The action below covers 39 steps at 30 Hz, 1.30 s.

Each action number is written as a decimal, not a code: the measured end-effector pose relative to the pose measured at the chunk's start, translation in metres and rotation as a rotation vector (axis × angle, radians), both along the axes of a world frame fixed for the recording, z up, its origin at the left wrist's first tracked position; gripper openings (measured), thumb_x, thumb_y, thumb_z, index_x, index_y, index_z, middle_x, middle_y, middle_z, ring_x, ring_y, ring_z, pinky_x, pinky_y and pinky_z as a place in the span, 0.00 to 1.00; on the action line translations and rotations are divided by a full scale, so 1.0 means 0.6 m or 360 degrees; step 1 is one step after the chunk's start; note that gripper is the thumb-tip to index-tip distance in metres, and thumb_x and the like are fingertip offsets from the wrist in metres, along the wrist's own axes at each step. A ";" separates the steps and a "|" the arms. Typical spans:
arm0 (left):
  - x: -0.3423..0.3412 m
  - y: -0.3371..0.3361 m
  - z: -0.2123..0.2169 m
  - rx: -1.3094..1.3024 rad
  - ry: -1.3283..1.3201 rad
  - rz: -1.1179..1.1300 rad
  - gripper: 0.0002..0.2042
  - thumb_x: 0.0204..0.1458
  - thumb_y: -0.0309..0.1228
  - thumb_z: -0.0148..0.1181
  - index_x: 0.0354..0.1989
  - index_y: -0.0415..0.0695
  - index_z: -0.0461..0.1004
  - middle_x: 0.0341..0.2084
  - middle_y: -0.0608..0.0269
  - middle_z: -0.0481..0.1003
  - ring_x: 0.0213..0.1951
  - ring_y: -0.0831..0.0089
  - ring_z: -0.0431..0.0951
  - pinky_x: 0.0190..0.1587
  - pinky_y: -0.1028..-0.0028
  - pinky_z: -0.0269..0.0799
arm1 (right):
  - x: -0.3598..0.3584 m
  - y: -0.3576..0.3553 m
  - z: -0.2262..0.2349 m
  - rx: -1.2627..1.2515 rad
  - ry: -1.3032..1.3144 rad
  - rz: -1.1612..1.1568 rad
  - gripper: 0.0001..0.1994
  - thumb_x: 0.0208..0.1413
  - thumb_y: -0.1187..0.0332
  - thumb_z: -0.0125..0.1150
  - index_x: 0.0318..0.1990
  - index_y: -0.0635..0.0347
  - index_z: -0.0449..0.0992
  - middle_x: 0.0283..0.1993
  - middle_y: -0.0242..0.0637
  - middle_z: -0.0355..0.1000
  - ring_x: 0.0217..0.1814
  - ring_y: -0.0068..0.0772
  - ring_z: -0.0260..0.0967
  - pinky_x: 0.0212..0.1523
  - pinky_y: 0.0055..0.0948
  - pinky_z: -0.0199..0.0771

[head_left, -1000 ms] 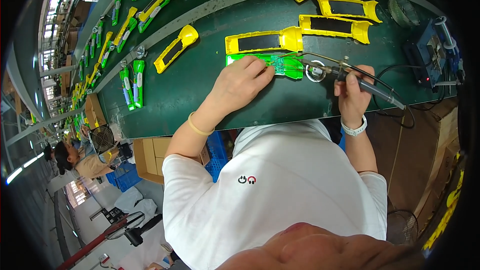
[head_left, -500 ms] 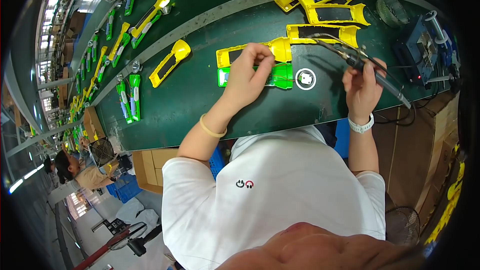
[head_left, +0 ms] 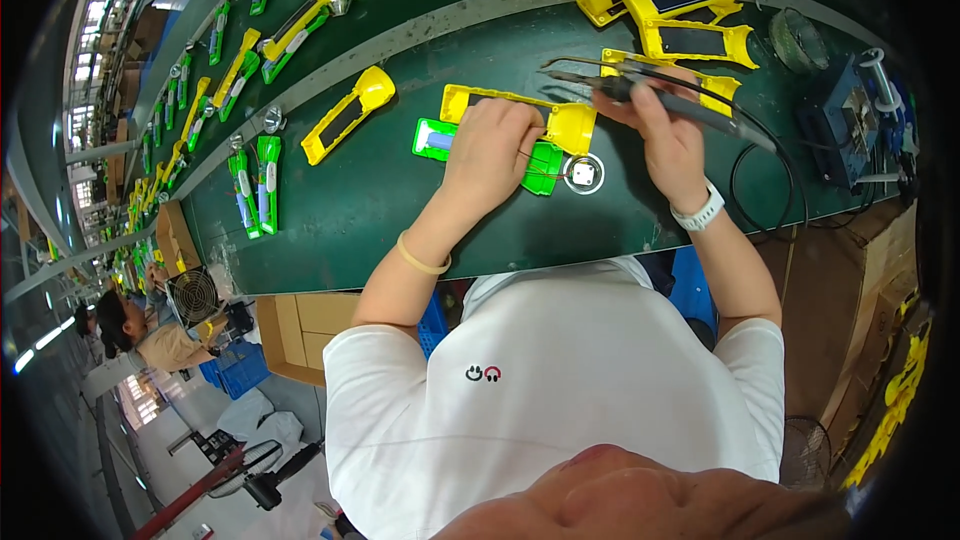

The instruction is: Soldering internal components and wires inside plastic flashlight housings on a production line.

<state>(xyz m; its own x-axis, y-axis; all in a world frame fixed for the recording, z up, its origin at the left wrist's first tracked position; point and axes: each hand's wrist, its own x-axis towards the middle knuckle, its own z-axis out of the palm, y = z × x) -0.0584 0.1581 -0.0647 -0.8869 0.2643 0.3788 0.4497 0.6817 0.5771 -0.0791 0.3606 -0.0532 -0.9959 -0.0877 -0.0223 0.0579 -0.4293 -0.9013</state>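
Note:
My left hand (head_left: 490, 152) rests over a green flashlight-like housing (head_left: 541, 172), its fingers pinched together at thin reddish wires (head_left: 527, 154). A bluish cylindrical cell (head_left: 439, 141) shows at the housing's left end. Just behind lies an open yellow casing (head_left: 571, 127) with a dark panel, partly covered by my hand. Beside the housing's right end sits a round silver lamp cup (head_left: 583, 174) with a white square in its middle. My right hand (head_left: 668, 145) is closed around a soldering iron (head_left: 690, 105); its metal tip points left above the yellow casing.
Several yellow casings (head_left: 692, 41) are piled at the back right. A blue soldering station (head_left: 835, 125) with a solder spool (head_left: 880, 75) stands far right, near a wire-mesh cup (head_left: 797, 40). Green and yellow pieces line the left; a metal strip (head_left: 420, 35) crosses the table.
My right hand has brought the soldering iron left, toward the housing. The green housing has turned and shifted left under my left hand. The view has shifted slightly.

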 end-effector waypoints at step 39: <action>-0.011 -0.018 0.027 -0.0499 -0.0284 -0.0301 0.02 0.38 0.22 0.57 0.22 0.40 0.72 0.21 0.56 0.70 0.29 0.59 0.72 0.33 0.65 0.69 | 0.053 -0.011 0.004 0.0321 0.0205 -0.0001 0.12 0.57 0.76 0.50 0.44 0.64 0.54 0.41 0.46 0.66 0.41 0.37 0.73 0.37 0.28 0.78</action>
<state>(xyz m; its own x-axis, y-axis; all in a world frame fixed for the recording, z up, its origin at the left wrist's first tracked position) -0.0653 0.1475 -0.0484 -0.8560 0.5076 0.0986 0.4959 0.7518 0.4347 -0.0474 0.3538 -0.0508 -0.9917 -0.0936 0.0879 -0.0632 -0.2401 -0.9687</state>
